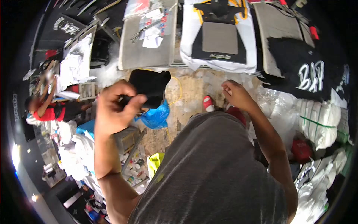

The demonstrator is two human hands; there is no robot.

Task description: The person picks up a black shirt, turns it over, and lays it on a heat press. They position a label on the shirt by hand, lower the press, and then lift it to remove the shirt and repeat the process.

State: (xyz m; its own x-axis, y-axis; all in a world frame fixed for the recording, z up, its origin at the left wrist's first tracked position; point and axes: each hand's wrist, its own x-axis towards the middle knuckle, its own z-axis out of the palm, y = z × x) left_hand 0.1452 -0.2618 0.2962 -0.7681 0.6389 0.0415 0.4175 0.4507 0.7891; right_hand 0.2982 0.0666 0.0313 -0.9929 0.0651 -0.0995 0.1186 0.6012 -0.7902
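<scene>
My left hand (115, 106) is raised and closed on a black piece of cloth (149, 84), its thumb and fingers pinching the near edge. The cloth hangs over the gap between the floor and the boards; its folds hide its full shape. My right hand (236, 95) is held out over the floor with loosely bent fingers and nothing visible in it. Ahead of it lies a white garment (188, 41) on a board, with a black frame around a grey square pad (220, 38) on top. To the left, scissors (141, 33) and paper scraps rest on a grey board (130, 54).
A black garment with white lettering (311, 76) drapes over the right board (278, 26). Bundled white goods (319, 119) and clear plastic (274, 108) lie to the right. A blue bag (156, 116) is on the floor. Another person (46, 110) works at the far left.
</scene>
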